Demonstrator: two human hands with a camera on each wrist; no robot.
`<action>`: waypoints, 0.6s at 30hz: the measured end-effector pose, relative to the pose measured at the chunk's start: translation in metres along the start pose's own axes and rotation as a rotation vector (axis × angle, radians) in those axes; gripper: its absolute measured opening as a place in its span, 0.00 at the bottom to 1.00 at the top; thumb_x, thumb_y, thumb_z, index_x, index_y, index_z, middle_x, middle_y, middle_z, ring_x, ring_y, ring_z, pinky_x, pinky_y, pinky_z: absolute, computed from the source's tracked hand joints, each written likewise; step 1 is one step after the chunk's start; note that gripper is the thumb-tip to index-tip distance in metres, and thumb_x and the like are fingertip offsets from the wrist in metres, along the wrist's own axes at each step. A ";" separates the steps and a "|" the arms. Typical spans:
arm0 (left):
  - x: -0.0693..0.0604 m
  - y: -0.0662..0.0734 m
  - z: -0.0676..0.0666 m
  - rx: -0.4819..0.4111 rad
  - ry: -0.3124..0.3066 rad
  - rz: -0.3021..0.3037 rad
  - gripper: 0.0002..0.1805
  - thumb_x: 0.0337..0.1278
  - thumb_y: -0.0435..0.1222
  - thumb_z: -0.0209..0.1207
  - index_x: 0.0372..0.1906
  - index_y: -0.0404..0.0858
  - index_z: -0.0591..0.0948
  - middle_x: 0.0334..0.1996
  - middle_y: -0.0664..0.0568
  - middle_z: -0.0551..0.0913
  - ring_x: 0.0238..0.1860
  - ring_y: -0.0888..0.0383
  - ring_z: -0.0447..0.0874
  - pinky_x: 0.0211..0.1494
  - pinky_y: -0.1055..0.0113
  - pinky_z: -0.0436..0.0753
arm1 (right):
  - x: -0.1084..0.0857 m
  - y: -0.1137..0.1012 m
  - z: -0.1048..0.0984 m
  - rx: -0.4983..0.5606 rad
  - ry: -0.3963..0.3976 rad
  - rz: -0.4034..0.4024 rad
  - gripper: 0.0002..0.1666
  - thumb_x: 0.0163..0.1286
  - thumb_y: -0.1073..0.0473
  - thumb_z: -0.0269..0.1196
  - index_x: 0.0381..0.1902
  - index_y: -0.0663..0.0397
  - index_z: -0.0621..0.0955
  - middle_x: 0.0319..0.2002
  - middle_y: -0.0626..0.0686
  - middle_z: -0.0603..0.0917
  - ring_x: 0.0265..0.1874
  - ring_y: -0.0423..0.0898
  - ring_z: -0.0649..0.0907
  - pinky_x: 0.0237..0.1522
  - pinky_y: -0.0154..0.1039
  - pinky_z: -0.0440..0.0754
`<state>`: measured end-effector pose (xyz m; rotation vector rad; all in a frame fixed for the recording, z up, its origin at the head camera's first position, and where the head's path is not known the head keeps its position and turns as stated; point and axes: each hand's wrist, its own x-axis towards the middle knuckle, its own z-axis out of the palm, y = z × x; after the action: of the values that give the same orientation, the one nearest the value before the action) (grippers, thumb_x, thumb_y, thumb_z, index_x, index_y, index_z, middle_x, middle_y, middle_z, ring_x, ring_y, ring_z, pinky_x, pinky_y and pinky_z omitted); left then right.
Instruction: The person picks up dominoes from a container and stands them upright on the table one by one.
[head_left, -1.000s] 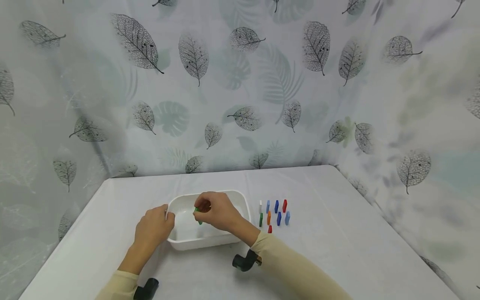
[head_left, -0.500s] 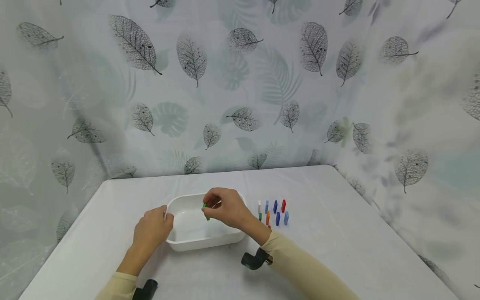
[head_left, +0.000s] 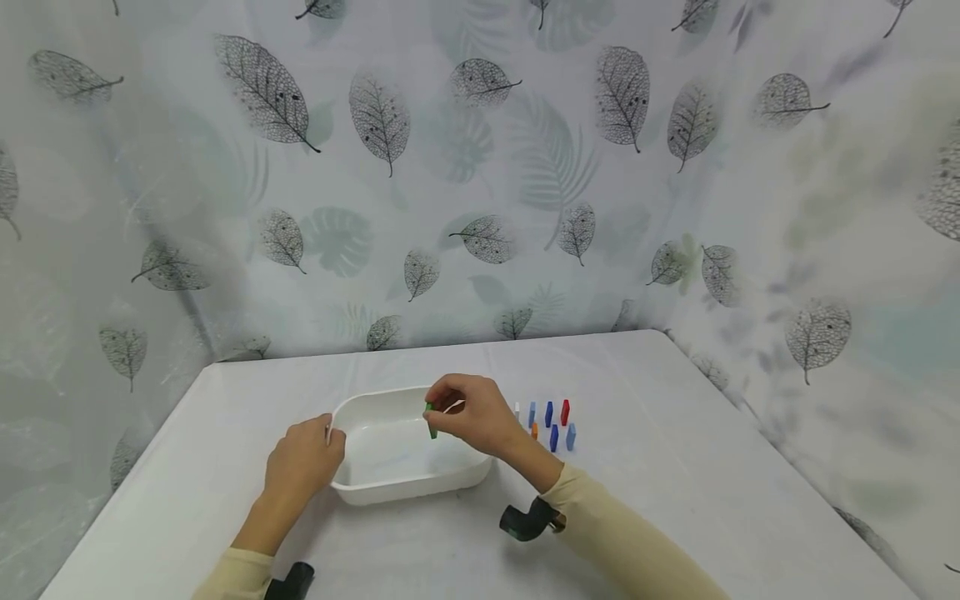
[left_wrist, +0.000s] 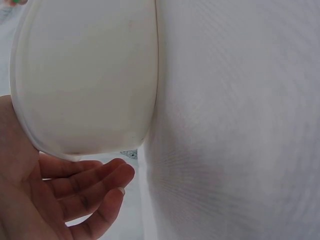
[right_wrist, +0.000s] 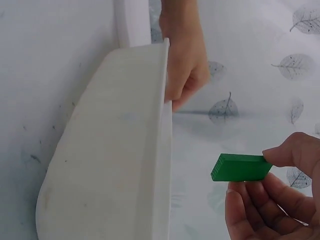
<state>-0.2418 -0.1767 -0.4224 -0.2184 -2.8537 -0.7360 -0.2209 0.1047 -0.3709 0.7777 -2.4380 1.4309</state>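
Note:
My right hand pinches a small flat green block between thumb and fingers, above the right part of a white plastic tub. In the right wrist view this green block is a thin rectangular tile, held at one end and apart from the tub. My left hand grips the tub's left rim. The left wrist view shows the left hand at the rim, its fingers curled beside the tub wall.
Right of the tub, several small blocks stand upright on the white table, among them a red block, an orange block and a light blue block. My right forearm hides part of the group. Leaf-patterned sheets surround the table.
My right hand has moved rightward over the tub with the green block still pinched, and covers more of the standing blocks. The left hand stays on the rim.

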 end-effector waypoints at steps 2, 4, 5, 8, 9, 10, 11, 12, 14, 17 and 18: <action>0.000 0.000 -0.001 0.001 -0.001 0.002 0.12 0.69 0.36 0.49 0.34 0.34 0.79 0.23 0.49 0.78 0.21 0.53 0.74 0.20 0.60 0.73 | -0.002 0.001 -0.003 -0.004 0.009 0.004 0.07 0.67 0.65 0.70 0.43 0.59 0.87 0.36 0.45 0.86 0.38 0.40 0.86 0.43 0.36 0.86; 0.000 0.000 -0.002 0.003 0.001 0.004 0.12 0.69 0.36 0.49 0.35 0.33 0.79 0.23 0.48 0.79 0.21 0.53 0.74 0.20 0.60 0.73 | -0.003 0.002 -0.006 -0.004 0.019 0.011 0.07 0.67 0.65 0.70 0.43 0.59 0.87 0.36 0.45 0.86 0.38 0.41 0.86 0.43 0.35 0.85; 0.000 0.000 -0.001 0.003 0.003 0.004 0.12 0.69 0.36 0.49 0.35 0.34 0.79 0.23 0.48 0.79 0.21 0.53 0.74 0.20 0.60 0.73 | -0.004 0.002 -0.007 -0.003 0.024 0.015 0.07 0.66 0.65 0.71 0.42 0.58 0.87 0.36 0.45 0.86 0.38 0.41 0.86 0.43 0.35 0.85; 0.001 0.000 -0.001 0.006 0.004 0.002 0.11 0.69 0.36 0.49 0.33 0.35 0.78 0.23 0.48 0.78 0.21 0.53 0.73 0.21 0.60 0.73 | -0.007 0.004 -0.012 0.004 0.035 0.029 0.07 0.66 0.65 0.71 0.42 0.58 0.87 0.36 0.45 0.86 0.38 0.41 0.86 0.44 0.36 0.86; 0.001 0.000 0.000 0.006 0.003 0.003 0.11 0.69 0.36 0.49 0.32 0.36 0.78 0.23 0.48 0.78 0.22 0.53 0.73 0.21 0.60 0.72 | -0.008 0.005 -0.013 0.007 0.037 0.033 0.07 0.66 0.64 0.71 0.42 0.58 0.87 0.36 0.45 0.86 0.38 0.41 0.86 0.44 0.37 0.86; 0.001 0.000 0.000 0.006 0.004 0.003 0.11 0.69 0.36 0.49 0.33 0.36 0.78 0.23 0.48 0.78 0.22 0.53 0.73 0.21 0.60 0.73 | -0.010 0.005 -0.015 0.009 0.038 0.038 0.08 0.67 0.64 0.71 0.43 0.58 0.87 0.36 0.45 0.86 0.38 0.42 0.86 0.44 0.37 0.86; 0.001 0.000 0.001 0.005 0.003 0.003 0.11 0.69 0.36 0.49 0.33 0.36 0.78 0.24 0.48 0.78 0.22 0.53 0.74 0.21 0.60 0.73 | -0.011 0.006 -0.016 0.011 0.039 0.043 0.08 0.67 0.63 0.71 0.42 0.58 0.87 0.36 0.45 0.86 0.38 0.42 0.85 0.44 0.38 0.86; 0.002 0.001 0.001 0.005 0.002 0.004 0.11 0.68 0.36 0.49 0.32 0.36 0.78 0.24 0.48 0.78 0.22 0.52 0.73 0.21 0.60 0.72 | -0.012 0.007 -0.018 0.012 0.041 0.045 0.08 0.67 0.63 0.71 0.43 0.58 0.87 0.36 0.45 0.86 0.38 0.42 0.85 0.44 0.39 0.86; 0.002 0.001 0.002 0.005 0.002 0.006 0.11 0.68 0.36 0.49 0.32 0.36 0.77 0.24 0.48 0.78 0.22 0.52 0.73 0.21 0.60 0.72 | -0.015 0.009 -0.021 0.016 0.046 0.045 0.08 0.67 0.63 0.71 0.42 0.58 0.87 0.36 0.45 0.86 0.38 0.42 0.85 0.44 0.41 0.87; 0.002 0.002 0.003 0.005 0.000 0.005 0.11 0.68 0.36 0.48 0.30 0.37 0.76 0.23 0.48 0.77 0.22 0.52 0.73 0.21 0.60 0.72 | -0.018 0.011 -0.025 0.020 0.055 0.041 0.07 0.67 0.63 0.71 0.43 0.58 0.87 0.36 0.46 0.86 0.39 0.44 0.86 0.44 0.43 0.87; 0.002 0.002 0.003 0.005 0.001 0.006 0.11 0.68 0.36 0.48 0.30 0.37 0.76 0.23 0.48 0.77 0.22 0.52 0.73 0.21 0.60 0.72 | -0.020 0.012 -0.026 0.022 0.057 0.041 0.07 0.67 0.63 0.71 0.43 0.58 0.87 0.37 0.46 0.86 0.39 0.44 0.86 0.44 0.44 0.87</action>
<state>-0.2439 -0.1738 -0.4235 -0.2257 -2.8529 -0.7269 -0.2128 0.1381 -0.3748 0.6854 -2.4124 1.4765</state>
